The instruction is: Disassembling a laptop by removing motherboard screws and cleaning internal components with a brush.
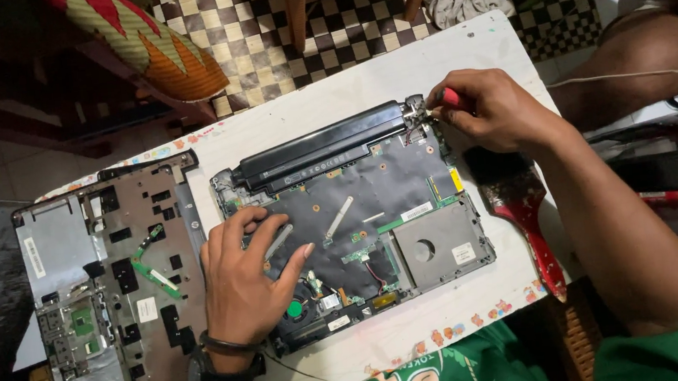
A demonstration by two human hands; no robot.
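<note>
An opened laptop base (pixel 375 212) lies on the white table (pixel 321 100), its circuit board bare and a long black battery (pixel 322 146) along its far edge. My left hand (pixel 243 276) rests flat on the board near the fan, fingers spread, a black watch on the wrist. My right hand (pixel 490 107) grips a red-handled screwdriver (pixel 448 98), whose tip is at the hinge corner at the laptop's far right.
A removed laptop cover panel (pixel 114 290) lies at the left of the table. A red-handled paintbrush (pixel 526 213) lies by the right edge. Another person's legs (pixel 642 41) are at the upper right. Checkered floor and a striped cushion (pixel 155 42) lie beyond.
</note>
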